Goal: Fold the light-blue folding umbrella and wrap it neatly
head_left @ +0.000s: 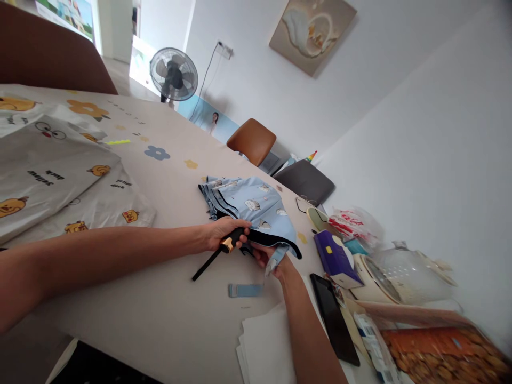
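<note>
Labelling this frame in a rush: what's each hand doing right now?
Left hand: closed around the umbrella's black shaft, at the gold ring.
Right hand: closed on the edge of the blue canopy, fingers partly hidden by the fabric.

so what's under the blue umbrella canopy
The right hand lies under the umbrella canopy, its fingers partly covered. The left hand wraps the black shaft at its gold ring. The tablecloth beneath is hidden.

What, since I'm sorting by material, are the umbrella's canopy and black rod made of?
The canopy looks like thin matte fabric: it lies in soft pleats. The black rod seems hard, matte plastic or coated metal; its gold ring shines, likely metal or plated.
</note>
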### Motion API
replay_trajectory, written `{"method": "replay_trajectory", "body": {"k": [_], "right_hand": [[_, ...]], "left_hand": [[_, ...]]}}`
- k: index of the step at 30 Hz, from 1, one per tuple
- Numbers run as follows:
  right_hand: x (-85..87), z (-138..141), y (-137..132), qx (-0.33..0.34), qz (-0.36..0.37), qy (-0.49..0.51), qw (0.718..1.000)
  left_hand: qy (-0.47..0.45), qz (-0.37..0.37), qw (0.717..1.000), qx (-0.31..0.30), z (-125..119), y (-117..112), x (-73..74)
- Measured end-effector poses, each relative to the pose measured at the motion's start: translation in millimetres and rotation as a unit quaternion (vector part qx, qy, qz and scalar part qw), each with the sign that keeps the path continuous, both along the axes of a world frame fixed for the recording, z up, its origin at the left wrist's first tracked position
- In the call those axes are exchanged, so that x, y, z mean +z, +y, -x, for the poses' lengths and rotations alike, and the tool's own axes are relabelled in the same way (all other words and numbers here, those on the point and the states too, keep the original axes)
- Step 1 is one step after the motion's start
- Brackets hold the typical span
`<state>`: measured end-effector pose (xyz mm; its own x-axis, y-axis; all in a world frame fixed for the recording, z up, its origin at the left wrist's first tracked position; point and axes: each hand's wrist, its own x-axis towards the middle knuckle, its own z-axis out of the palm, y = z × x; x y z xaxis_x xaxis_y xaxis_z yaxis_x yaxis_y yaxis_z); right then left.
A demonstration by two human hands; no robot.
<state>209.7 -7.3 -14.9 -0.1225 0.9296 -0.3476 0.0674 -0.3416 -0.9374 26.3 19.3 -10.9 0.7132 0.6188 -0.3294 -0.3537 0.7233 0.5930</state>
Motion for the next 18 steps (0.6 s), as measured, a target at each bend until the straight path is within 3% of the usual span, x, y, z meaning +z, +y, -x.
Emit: {"method": "replay_trajectory", "body": {"k": [3,8,11,18], "right_hand": [[6.4,11.9,-5.5,0.031,-0.032,-0.072,0.996],[7.9,26.2,-2.0,-0.137,-0.091,-0.202,0.965],[5.1,26.2,3.6,-0.174,-0.125,-0.158,0.964],[8.7,27.3,10.0,-0.165,-0.179,-0.016,0.97]], "left_hand": [[0.004,-0.005,1.0,-0.005,-0.3,-0.7,-0.9],[0.033,-0.005,0.999,0.007,-1.5,-2.3,-1.3],[0.05,-0.011,0.999,0.01,-2.4,-3.9,0.0],[0.078,-0.005,0.997,0.001,-1.9,-4.2,4.4]]}}
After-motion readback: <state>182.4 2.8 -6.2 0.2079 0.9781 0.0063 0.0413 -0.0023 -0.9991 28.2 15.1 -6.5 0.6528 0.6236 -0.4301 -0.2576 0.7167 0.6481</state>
